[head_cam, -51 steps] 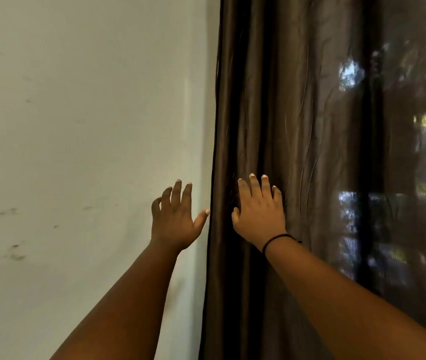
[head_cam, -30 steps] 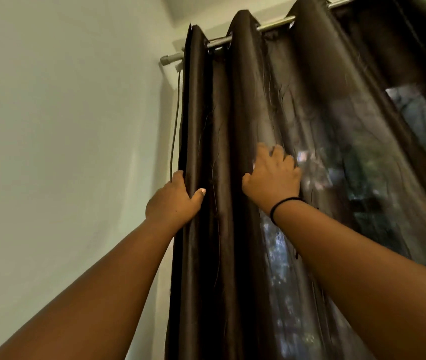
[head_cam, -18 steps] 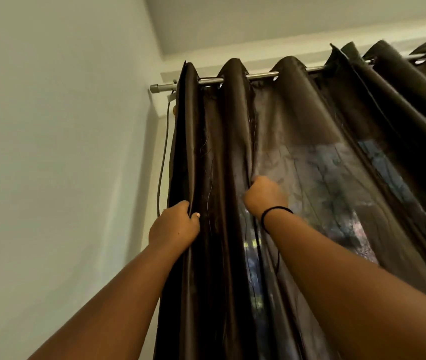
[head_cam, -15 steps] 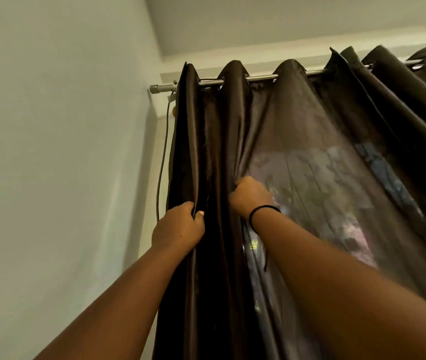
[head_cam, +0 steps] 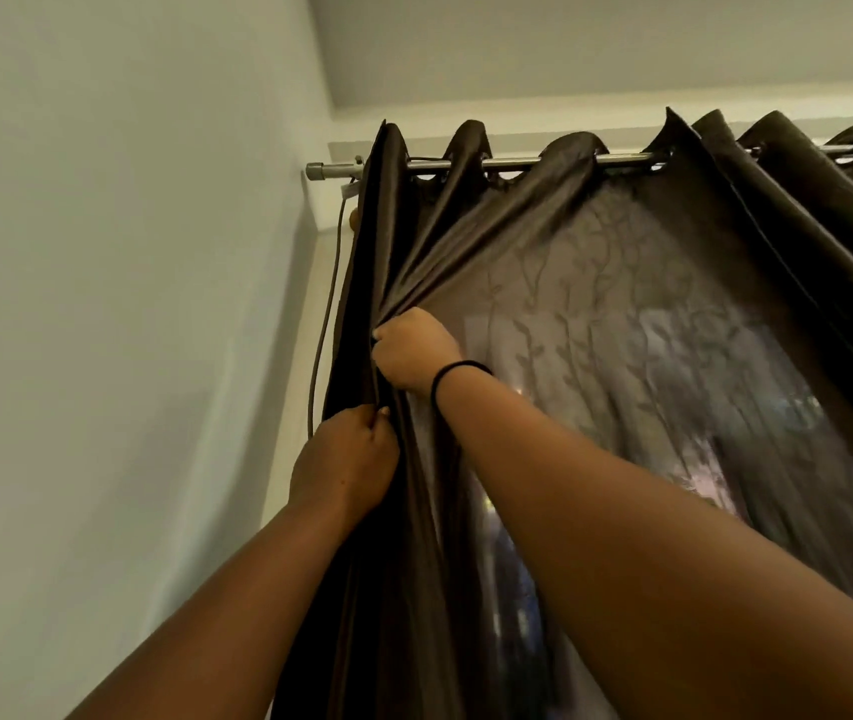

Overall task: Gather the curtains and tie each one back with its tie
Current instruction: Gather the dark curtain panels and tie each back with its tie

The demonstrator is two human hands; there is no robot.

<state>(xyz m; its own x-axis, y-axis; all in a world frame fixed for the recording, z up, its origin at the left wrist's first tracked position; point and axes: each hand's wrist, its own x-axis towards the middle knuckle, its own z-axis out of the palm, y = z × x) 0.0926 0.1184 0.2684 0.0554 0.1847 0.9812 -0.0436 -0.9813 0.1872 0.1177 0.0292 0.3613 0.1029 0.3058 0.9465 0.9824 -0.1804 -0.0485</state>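
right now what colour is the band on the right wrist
Black: a thin band round the right wrist, seen in the head view.

Dark brown satin curtain, hung on rod by eyelets, folds bunched leftward near wall, fabric stretched taut.

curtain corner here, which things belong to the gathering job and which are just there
In the job:
brown curtain
left hand, gripping its edge
right hand, bunching folds
curtain rod

Just there:
thin cable by the wall
black wrist band

No tie in view.

Two hands, one curtain, one rod, one wristband.
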